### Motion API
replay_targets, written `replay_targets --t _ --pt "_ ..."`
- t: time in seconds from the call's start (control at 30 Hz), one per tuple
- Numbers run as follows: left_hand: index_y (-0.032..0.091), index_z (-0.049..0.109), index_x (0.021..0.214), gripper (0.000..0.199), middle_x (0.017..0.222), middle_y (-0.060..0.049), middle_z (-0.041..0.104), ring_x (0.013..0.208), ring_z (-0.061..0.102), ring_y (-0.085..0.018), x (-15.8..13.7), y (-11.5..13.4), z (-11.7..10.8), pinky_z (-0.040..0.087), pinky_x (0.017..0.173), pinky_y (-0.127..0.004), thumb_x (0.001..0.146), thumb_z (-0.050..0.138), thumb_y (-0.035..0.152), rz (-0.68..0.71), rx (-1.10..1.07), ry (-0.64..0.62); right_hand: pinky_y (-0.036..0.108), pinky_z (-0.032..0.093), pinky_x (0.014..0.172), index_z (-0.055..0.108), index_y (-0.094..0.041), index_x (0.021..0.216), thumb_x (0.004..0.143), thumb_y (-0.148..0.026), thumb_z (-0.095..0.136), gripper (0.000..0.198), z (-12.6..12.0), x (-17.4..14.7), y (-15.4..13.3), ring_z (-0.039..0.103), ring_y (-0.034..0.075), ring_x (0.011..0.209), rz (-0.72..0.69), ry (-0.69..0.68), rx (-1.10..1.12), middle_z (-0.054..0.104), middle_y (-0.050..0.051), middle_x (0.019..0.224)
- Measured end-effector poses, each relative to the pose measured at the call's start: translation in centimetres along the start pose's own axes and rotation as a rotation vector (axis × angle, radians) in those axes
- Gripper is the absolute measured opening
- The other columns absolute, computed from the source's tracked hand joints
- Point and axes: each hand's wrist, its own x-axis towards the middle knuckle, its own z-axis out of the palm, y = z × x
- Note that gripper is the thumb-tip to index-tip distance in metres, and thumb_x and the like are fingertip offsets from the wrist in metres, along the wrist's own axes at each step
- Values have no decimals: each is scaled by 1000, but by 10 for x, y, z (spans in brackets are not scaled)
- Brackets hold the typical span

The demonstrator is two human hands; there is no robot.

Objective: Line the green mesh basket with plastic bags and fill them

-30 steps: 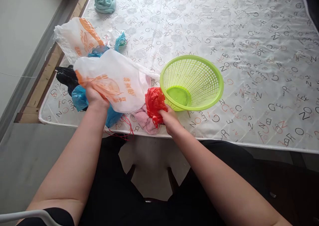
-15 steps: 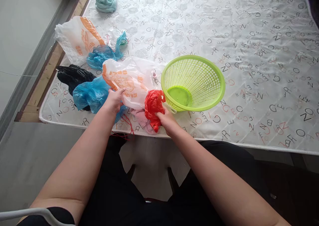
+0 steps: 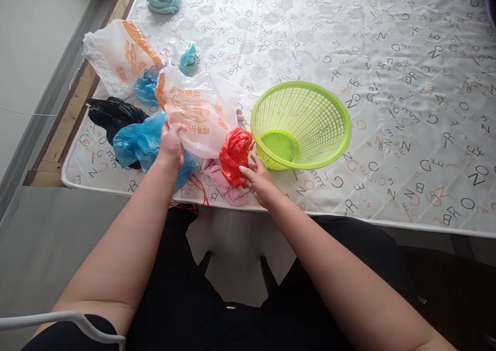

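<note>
Looks partway: left hand (image 3: pixel 172 145) pinches orange-printed white plastic bag (image 3: pixel 196 111), right hand (image 3: pixel 261 181) loosely holds crumpled red plastic bag (image 3: pixel 233 155) beside green basket (image 3: pixel 266 159); blue bag (image 3: pixel 137 142), black bag (image 3: pixel 115 113) lie loose on mattress (image 3: pixel 387 149).

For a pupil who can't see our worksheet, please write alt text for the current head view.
A left hand is at the edge of a white bag with orange print; the right hand touches a crumpled red bag. A green basket stands beside it on a letter-printed white surface.
</note>
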Motion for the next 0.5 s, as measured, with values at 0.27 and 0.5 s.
replay_targets --t 0.27,0.5 --pt "27 60 126 50 126 -8 75 116 73 -31 -2 -17 0 62 88 -40 80 79 27 -153 155 -43 36 63 87 25 -43 165 88 -40 75 92 -1 0 0 65 24 129 16 13 -75 40 9 170" --pt "23 63 118 40 118 -11 76 110 74 -31 1 -18 -2 62 85 -41 79 76 25 -181 169 -31 31 62 71 34 -46 160 100 -49 57 64 0 5 0 75 21 104 95 16 -40 46 6 166"
